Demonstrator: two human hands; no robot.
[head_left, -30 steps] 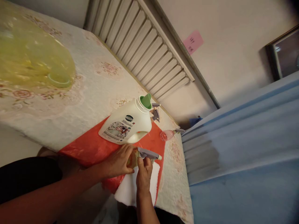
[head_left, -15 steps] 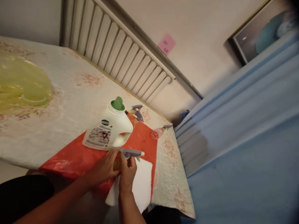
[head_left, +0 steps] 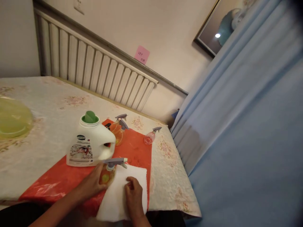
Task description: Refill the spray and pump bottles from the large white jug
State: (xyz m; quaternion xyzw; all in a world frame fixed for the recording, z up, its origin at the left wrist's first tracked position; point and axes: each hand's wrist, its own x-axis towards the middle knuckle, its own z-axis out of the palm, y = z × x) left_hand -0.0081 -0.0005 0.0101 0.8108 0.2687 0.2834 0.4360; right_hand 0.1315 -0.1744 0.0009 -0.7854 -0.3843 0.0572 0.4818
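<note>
While the left hand [head_left: 93, 181] grips the amber trigger-spray bottle [head_left: 107, 177] by its body, the right hand [head_left: 134, 195] has just come off its neck, loosely curled with nothing visible in it, over the white sheet [head_left: 112, 203]. So now the left alone steadies the bottle, just in front of the detergent jug [head_left: 91, 143], above the red plastic [head_left: 50, 186]; whether its base touches down, I can't tell.

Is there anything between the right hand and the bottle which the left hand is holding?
Nothing visible: an open gap separates the right hand from the bottle in the left hand, over the white sheet.
</note>
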